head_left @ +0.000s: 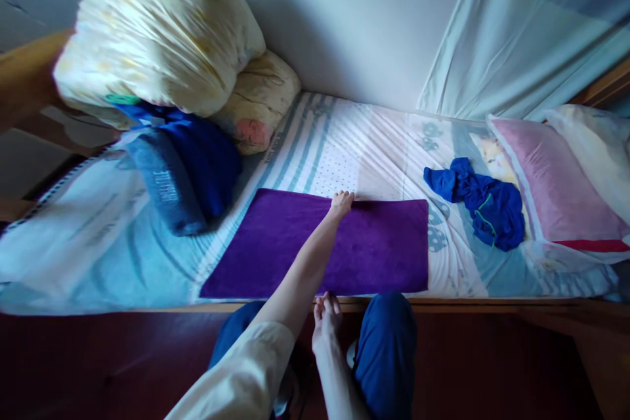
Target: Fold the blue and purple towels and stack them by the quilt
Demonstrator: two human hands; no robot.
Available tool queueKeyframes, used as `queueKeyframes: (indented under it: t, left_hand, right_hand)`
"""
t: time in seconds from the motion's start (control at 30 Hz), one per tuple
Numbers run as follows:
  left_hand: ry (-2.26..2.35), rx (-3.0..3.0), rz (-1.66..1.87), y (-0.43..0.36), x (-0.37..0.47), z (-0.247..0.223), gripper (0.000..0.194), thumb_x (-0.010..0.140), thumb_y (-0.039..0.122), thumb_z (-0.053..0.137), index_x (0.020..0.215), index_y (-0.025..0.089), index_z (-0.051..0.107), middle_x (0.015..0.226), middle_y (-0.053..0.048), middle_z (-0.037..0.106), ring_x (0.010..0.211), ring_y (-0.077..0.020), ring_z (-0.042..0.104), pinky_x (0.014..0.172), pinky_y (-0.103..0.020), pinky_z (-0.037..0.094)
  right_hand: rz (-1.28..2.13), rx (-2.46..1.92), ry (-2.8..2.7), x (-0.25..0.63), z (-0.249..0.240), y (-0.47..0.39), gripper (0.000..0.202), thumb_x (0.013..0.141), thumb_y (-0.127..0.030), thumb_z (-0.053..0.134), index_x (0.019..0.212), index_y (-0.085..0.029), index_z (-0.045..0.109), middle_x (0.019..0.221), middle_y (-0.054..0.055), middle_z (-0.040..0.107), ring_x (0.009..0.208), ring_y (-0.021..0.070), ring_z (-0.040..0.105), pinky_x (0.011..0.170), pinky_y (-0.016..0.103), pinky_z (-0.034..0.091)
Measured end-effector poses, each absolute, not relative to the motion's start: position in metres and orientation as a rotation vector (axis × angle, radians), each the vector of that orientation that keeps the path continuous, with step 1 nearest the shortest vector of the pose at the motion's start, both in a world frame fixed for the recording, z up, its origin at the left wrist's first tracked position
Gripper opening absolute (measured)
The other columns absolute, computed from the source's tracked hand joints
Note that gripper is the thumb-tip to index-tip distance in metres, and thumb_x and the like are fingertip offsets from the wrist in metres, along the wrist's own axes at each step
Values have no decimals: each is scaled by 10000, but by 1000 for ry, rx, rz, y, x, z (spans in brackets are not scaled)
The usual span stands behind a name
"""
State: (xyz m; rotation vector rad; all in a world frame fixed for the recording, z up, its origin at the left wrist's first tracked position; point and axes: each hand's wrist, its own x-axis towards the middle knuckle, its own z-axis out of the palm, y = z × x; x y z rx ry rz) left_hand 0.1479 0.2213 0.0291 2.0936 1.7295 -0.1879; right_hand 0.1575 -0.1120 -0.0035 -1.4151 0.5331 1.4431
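A purple towel [378, 243] lies spread flat near the front edge of the bed [344, 157]. My left hand [342, 201] reaches across it with fingers closed on its far edge, near the middle, where the cloth is slightly raised. At the near edge, my right hand [327, 316] is turned palm up between my knees. Its fingers are curled at the towel's front edge and appear to pinch it.
A crumpled blue garment [477, 200] lies to the right, by a pink pillow [561, 177]. On the left, a rolled grey-blue cloth [170, 180] and blue fabric sit below a big pale bundle [162, 26] and patterned pillow [266, 98]. A white curtain [522, 33] hangs behind.
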Motion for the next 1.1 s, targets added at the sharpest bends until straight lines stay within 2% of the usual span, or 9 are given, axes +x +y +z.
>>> queueKeyframes:
  t: [0.23, 0.37, 0.53, 0.73, 0.83, 0.97, 1.1]
  left_hand:
    - [1723, 2029, -170, 235, 140, 33, 285, 835, 173, 618, 1071, 189, 777, 1211, -170, 721, 1235, -337, 596, 1083, -475, 408]
    - [1723, 1980, -106, 236, 132, 49, 253, 880, 281, 613, 1053, 202, 779, 1140, -144, 755, 1154, -315, 651, 1071, -459, 413]
    - [1743, 1935, 7, 231, 127, 76, 229, 898, 278, 591, 1021, 219, 774, 1082, -114, 772, 1139, -296, 664, 1074, -442, 417]
    - [1728, 1919, 188, 218, 122, 122, 182, 861, 234, 626, 989, 241, 756, 995, -74, 785, 1086, -282, 688, 1036, -414, 456]
    - [1722, 1910, 294, 209, 117, 151, 166, 858, 228, 637, 983, 234, 746, 957, -63, 791, 1032, -265, 705, 977, -379, 491]
    - [1709, 1889, 443, 193, 107, 195, 193, 841, 164, 602, 955, 201, 753, 941, -60, 797, 945, -220, 728, 856, -291, 525]
    - [1676, 1898, 571, 170, 89, 243, 230, 802, 131, 584, 925, 180, 773, 916, -57, 801, 912, -197, 737, 827, -252, 532]
  right_hand:
    - [1427, -1424, 471, 156, -8, -118, 210, 674, -232, 830, 821, -221, 681, 775, -27, 740, 759, 120, 730, 712, 219, 578]
    - [1387, -1431, 445, 155, -4, -119, 231, 699, -266, 834, 862, -227, 675, 817, -16, 752, 781, 123, 735, 742, 235, 588]
    - [1360, -1429, 361, 159, 3, -126, 298, 699, -350, 867, 859, -220, 653, 800, 5, 744, 796, 154, 753, 755, 267, 601]
    - [1294, -1439, 242, 182, 11, -144, 409, 694, -487, 857, 899, -220, 623, 822, 24, 738, 887, 193, 776, 792, 287, 611]
    - [1264, -1428, 213, 195, 17, -146, 476, 628, -490, 891, 891, -219, 602, 851, 28, 738, 830, 194, 771, 736, 293, 608]
    - [1197, -1410, 103, 216, 33, -146, 575, 556, -538, 905, 909, -221, 579, 768, 0, 707, 712, 176, 733, 674, 291, 589]
    - [1083, -1385, -139, 236, 60, -148, 622, 598, -625, 839, 981, -217, 569, 740, -3, 688, 704, 177, 711, 669, 288, 573]
